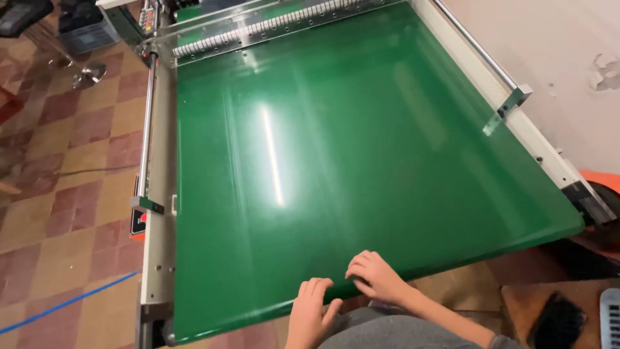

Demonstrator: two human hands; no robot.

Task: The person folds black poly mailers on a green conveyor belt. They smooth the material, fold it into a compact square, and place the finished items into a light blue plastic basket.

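A wide glossy green conveyor belt [336, 148] fills most of the head view, bare of any load. My left hand [310, 309] rests on the belt's near edge, fingers curled over the rim and holding nothing. Just to its right, my right hand [376, 276] lies flat on the same near edge with fingers bent and slightly apart, also empty. Both hands touch the green surface at the front, close together.
White side rails [158, 213] with metal rods flank the belt; a clear guard with a toothed roller [278, 26] spans the far end. A metal bracket [507, 106] sits on the right rail. Checkered tile floor [64, 194] lies left, a white wall right.
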